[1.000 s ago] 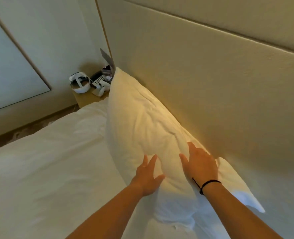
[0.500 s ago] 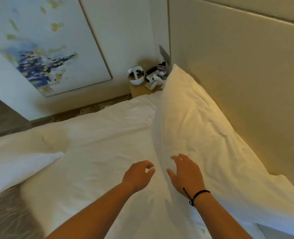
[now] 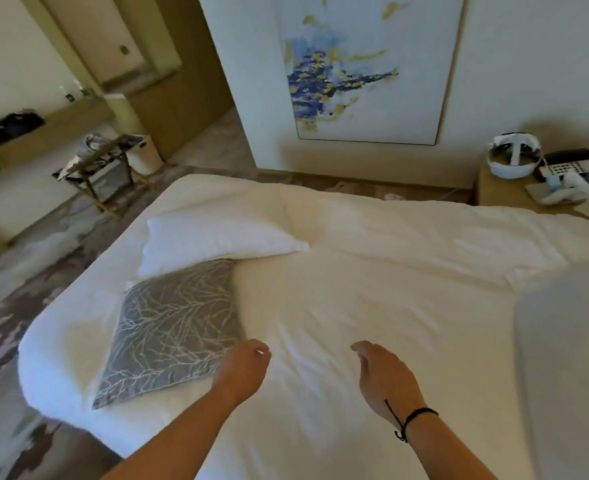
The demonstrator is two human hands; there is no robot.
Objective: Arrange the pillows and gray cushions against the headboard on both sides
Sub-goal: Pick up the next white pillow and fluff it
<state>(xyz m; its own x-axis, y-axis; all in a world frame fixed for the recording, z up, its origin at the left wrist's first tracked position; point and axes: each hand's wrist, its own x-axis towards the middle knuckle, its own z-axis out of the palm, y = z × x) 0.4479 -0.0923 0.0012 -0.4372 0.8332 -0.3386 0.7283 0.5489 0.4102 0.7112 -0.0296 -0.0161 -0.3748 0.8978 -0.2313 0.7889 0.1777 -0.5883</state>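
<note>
Just left of the loosely curled, empty left grip (image 3: 243, 370) lies a soft, light gray cushion (image 3: 173, 329) with a white pillow (image 3: 217, 242) beyond it, best pinched at a corner, while the right grip (image 3: 386, 379) hovers half-open, holding nothing.

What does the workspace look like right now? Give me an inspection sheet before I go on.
Surface: white duvet-covered bed, rumpled, mostly bare.
Job's things: plump white pillow lying flat near the bed's far left edge; gray cushion with pale branch pattern flat beside it, one corner tucked under the pillow. Headboard not in view.
Clutter: wooden nightstand holding a white headset, a dark device and white items.
Grippers: left hand loosely curled at the cushion's near corner, contact unclear; right hand open over the duvet, empty.
Cables: nothing seen.
Surroundings: blue and yellow abstract painting on the wall; folding luggage rack; patterned carpet.
</note>
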